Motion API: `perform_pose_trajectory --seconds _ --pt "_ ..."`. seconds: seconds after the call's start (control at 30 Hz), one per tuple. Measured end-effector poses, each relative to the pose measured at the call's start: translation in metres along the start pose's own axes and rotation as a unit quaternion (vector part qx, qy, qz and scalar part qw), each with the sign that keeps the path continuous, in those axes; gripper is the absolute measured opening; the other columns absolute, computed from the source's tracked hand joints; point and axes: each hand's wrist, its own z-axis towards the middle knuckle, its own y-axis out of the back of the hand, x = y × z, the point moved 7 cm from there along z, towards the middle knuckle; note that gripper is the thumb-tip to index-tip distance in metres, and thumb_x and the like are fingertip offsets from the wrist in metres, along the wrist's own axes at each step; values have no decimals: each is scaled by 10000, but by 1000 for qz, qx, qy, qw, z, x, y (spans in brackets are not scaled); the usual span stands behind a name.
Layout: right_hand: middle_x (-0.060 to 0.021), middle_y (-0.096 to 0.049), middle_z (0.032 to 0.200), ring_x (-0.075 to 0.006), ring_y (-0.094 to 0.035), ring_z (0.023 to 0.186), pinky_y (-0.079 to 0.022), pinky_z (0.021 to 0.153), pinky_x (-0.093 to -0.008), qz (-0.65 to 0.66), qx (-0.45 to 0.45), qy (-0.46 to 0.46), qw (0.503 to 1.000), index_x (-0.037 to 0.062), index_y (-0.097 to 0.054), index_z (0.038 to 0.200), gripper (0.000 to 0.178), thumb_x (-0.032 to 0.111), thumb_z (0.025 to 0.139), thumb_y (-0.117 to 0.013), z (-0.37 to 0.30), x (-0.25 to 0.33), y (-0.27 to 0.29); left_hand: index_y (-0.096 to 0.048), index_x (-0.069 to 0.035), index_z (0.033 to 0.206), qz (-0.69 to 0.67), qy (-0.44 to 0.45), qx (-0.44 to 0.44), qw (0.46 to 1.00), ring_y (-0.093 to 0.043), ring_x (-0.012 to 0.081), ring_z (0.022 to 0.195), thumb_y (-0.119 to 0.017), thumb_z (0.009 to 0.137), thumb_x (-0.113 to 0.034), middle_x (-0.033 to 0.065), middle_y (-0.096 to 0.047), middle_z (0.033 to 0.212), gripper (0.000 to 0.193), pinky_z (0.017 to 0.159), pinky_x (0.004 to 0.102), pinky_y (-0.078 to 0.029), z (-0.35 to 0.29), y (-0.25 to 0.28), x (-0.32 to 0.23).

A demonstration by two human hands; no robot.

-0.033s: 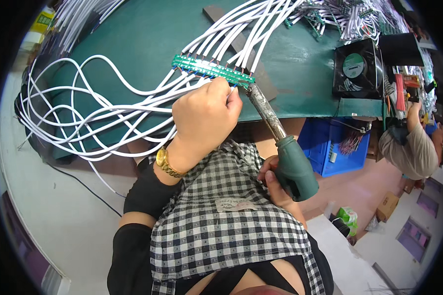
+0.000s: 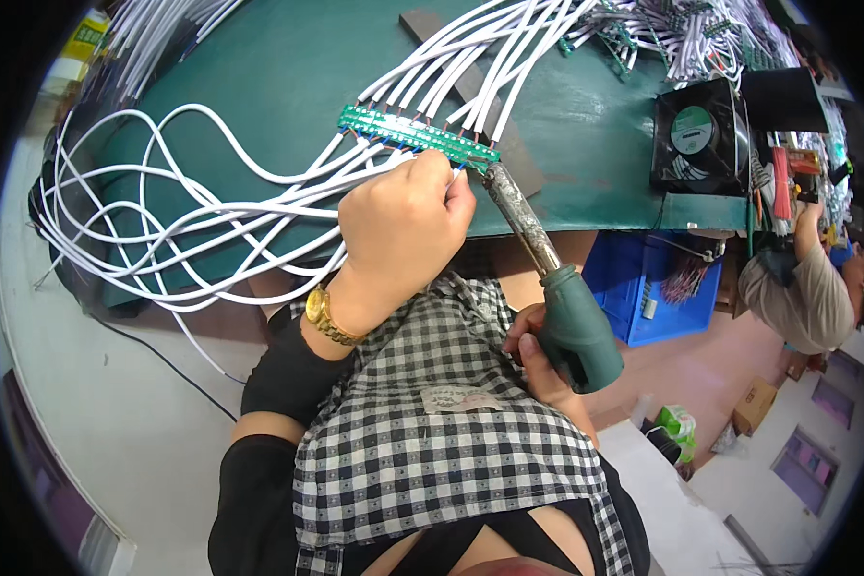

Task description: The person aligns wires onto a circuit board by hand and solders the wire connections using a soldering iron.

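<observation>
A long green circuit board strip (image 2: 422, 134) lies on the table with white cables joined along both its long edges. My left hand (image 2: 405, 216) is closed in a pinch on a white cable (image 2: 459, 175) with a blue wire end, held against the board's near edge at its right end. My right hand (image 2: 540, 365) is wrapped round the dark green handle of a soldering iron (image 2: 578, 322). The iron's worn metal barrel points up and left. Its tip is at the board's right end, close to my left fingertips. My left fingers hide part of the cable.
White cables loop over the table's left edge (image 2: 178, 206). A flat dark bar (image 2: 518, 158) lies under the board. A black fan (image 2: 698, 134) stands at right, with a pile of wired boards (image 2: 682, 43) behind. A blue bin (image 2: 634, 288) sits below; a co-worker (image 2: 802, 293) is at far right.
</observation>
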Motion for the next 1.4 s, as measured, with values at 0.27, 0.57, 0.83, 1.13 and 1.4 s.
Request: perform_pose_trajectory --seconds 0.27,0.57,0.83,1.13,1.4 --pt "-46 -560 673 -124 -552 619 -460 587 -246 73 3 -29 997 3 -574 818 49 -37 811 -546 -3 -4 -4 -502 -80 653 19 -7 -1 1000 -561 263 456 -677 720 -120 77 -561 546 191 410 367 -424 -1 1 0" --pt "-47 -567 708 -120 -559 654 -476 609 -260 71 18 -17 997 2 -563 942 107 -5 836 -554 -6 -9 -4 -509 -74 660 11 0 9 1000 -571 262 462 -669 722 -105 81 -571 554 174 412 369 -428 0 2 -1" --pt "-44 -594 703 -123 -577 622 -478 588 -241 23 -7 -33 999 8 -597 854 58 -17 803 -588 -2 -2 -4 -507 -74 662 21 -6 18 1000 -570 266 459 -669 721 -114 84 -553 542 177 403 363 -425 -1 0 0" --pt "-57 -591 719 -140 -585 628 -487 597 -250 -51 27 25 998 0 -585 895 79 23 819 -585 -2 1 -1 -539 -79 647 21 7 14 1000 -553 241 450 -714 711 -129 69 -575 558 193 422 338 -410 -1 1 2" --pt "-55 -574 787 -141 -575 725 -481 670 -277 62 -32 -44 997 8 -535 1002 167 66 848 -567 -12 -2 1 -529 -83 646 20 1 11 1000 -554 238 448 -711 719 -134 67 -573 555 202 418 335 -412 -2 2 0"
